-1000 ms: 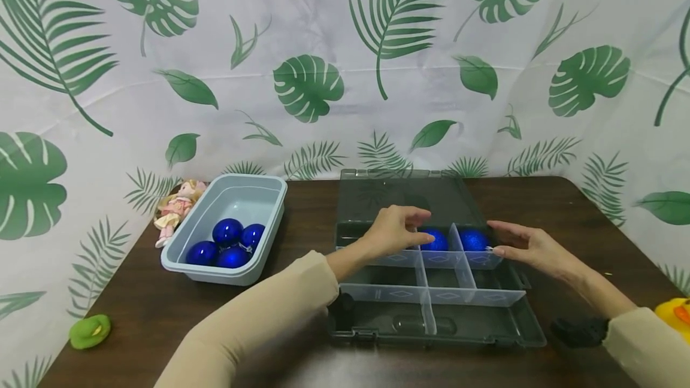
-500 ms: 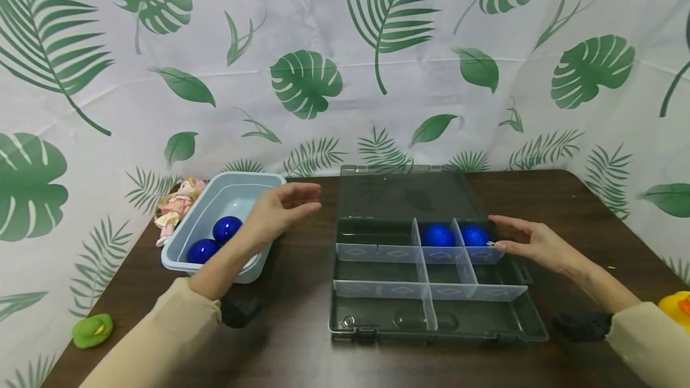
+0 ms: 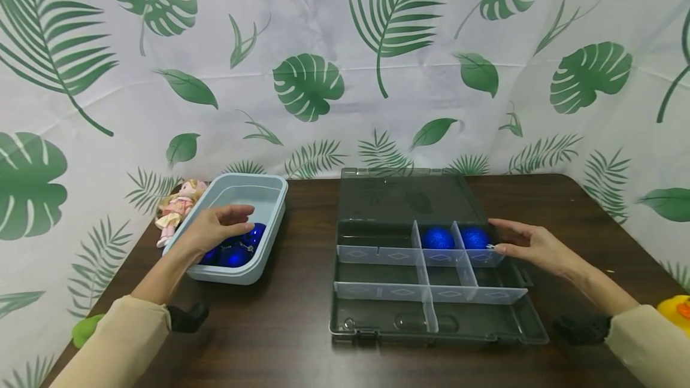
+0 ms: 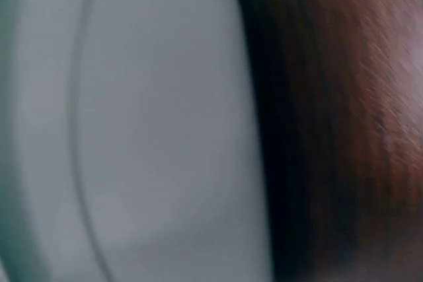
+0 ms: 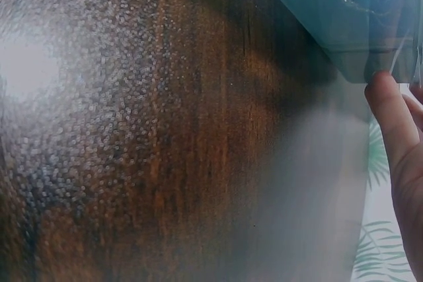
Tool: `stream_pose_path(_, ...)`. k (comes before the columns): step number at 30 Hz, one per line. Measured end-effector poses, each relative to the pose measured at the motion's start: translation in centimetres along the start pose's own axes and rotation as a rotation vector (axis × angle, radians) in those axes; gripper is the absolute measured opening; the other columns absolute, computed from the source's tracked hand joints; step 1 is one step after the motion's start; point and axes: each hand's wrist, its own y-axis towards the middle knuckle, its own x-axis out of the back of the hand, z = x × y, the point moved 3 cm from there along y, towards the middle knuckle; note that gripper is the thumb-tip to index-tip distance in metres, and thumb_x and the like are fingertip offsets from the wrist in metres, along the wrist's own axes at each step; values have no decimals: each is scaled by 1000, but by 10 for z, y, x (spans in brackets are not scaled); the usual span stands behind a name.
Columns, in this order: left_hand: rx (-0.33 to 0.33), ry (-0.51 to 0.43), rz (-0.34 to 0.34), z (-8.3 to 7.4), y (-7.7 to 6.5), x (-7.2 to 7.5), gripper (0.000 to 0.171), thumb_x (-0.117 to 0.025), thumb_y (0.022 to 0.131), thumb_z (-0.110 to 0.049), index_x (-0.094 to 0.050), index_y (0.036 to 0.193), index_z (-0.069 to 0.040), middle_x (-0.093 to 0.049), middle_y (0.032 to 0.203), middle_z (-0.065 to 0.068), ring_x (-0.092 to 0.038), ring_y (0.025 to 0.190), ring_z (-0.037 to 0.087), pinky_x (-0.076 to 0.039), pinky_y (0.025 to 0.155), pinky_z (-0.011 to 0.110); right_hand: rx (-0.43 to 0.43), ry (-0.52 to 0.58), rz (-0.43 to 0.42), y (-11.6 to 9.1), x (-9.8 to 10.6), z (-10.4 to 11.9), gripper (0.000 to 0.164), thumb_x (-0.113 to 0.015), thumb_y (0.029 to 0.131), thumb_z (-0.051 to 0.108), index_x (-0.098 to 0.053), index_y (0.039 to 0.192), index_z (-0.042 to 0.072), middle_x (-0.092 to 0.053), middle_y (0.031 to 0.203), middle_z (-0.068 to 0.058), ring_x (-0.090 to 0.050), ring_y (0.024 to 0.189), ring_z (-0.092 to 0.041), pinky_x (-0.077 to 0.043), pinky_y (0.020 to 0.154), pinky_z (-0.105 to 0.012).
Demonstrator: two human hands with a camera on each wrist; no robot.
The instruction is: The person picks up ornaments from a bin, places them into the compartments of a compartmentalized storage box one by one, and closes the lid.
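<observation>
In the head view my left hand hovers over the pale blue plastic basin, fingers loosely bent and thumb apart. Below it lie several blue Christmas baubles, some partly hidden by the hand. Whether the thumb touches one is unclear. My right hand rests against the right side of a smoky grey divided organizer box, fingers extended; in the right wrist view a fingertip touches the box corner. Two glittery blue baubles, a left one and a right one, sit in separate back compartments.
The box's see-through lid lies back toward the leaf-print cloth. A doll lies left of the basin. A green toy stands at the left edge, a yellow duck at the right. Dark wood table spreads between the containers.
My left hand has moved left, from the bauble in the box's back compartment, across the table, to over the basin. The right hand has stayed at the box's side.
</observation>
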Motion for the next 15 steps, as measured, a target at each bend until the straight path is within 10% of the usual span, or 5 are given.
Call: stream_pose_path(15, -18, 104, 43, 5, 5, -8, 55, -67, 88, -18, -47, 132, 8, -51, 131, 28, -47, 124, 41, -32, 105, 53, -16, 7, 7, 0, -1, 1, 57, -62, 91, 15, -38, 139, -5, -38, 139, -34, -42, 119, -56, -45, 86, -58)
